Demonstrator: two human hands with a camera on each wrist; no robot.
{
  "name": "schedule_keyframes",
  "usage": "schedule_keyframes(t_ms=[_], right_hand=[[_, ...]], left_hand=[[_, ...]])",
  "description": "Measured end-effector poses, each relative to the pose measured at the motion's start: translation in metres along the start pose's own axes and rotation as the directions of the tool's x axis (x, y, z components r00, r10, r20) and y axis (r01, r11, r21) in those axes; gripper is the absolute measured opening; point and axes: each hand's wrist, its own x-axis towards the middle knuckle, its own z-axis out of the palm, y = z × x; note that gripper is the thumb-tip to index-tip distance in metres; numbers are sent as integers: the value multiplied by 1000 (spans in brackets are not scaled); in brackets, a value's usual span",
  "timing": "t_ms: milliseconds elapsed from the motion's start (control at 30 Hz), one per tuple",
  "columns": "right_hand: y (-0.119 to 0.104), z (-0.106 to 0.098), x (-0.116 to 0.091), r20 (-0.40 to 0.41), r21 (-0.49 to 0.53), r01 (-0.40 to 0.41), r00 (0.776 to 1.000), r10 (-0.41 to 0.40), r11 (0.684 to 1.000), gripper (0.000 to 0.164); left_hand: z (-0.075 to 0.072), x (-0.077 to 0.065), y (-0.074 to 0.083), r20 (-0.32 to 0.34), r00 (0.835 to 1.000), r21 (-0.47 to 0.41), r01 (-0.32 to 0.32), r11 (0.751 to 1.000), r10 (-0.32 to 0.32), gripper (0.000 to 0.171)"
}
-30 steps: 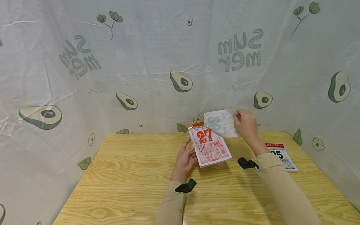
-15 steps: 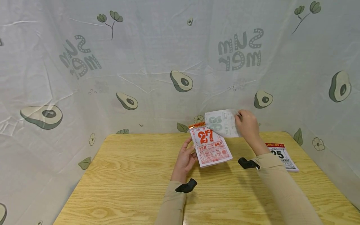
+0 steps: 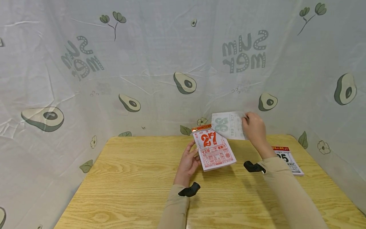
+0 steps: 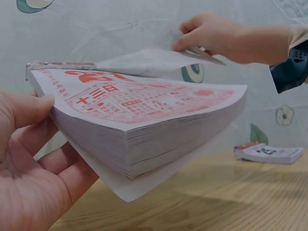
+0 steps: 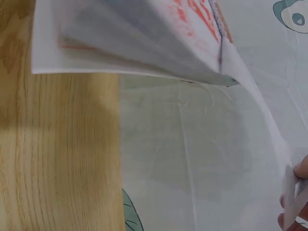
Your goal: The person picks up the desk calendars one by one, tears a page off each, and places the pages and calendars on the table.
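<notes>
A thick tear-off calendar (image 3: 215,151) with a large red 27 is tilted above the table. My left hand (image 3: 188,160) grips its left edge, thumb (image 4: 36,110) on top and fingers beneath. Its top page (image 3: 228,124), with a green number showing through from the reverse, is pulled up to the right. My right hand (image 3: 254,127) pinches that page's far edge. In the right wrist view, the stretched page (image 5: 262,108) still joins the pad at the red top binding. A second calendar (image 3: 291,163) showing 25 lies near my right forearm, partly hidden by it.
The wooden table (image 3: 128,178) reaches the cloth backdrop (image 3: 160,47), which is printed with avocados and hangs behind and at both sides. Black wrist devices (image 3: 190,190) sit on both sleeves.
My right hand has moved slightly right, drawing the lifted page further over and straighter. The left hand and the calendar have hardly moved.
</notes>
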Motion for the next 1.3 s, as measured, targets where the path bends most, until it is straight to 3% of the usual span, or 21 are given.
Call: schedule_keyframes(t_ms=[733,1200,1300], right_hand=[[4,5,-1,-58,23,1,998,1,1000,16],[2,7,-7,-28,21,-37,999,38,999,17],[0,8,-8,-25,23,-49,998,50,999,17]], left_hand=[[0,2,-2,-5,1000,-8,-3,1000,3,33],[2,-1,-1,19,1000,-13,-3,1000,4,31],[2,0,-1,-2,1000,-15,-8,1000,8,31]])
